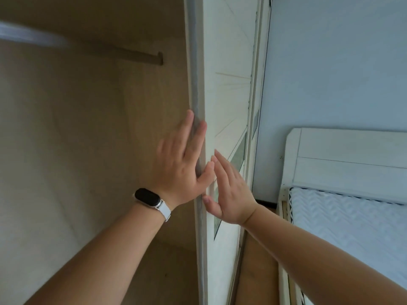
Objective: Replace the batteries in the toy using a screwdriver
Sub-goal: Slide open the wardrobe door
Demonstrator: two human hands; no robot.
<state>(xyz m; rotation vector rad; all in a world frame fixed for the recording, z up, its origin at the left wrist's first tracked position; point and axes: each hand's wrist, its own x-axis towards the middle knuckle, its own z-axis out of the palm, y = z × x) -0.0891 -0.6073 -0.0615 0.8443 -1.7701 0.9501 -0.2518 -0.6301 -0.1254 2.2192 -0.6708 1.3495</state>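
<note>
While the left hand [178, 164] lies flat, fingers spread, on the edge of the wardrobe door [224, 95], the right hand [231, 194] presses flat on the door's front. Where the toy is cannot be told.

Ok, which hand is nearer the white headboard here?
Right. The right hand lies flat against the door, left of the headboard; the left hand is farther left, on the door's grey edge.
</note>
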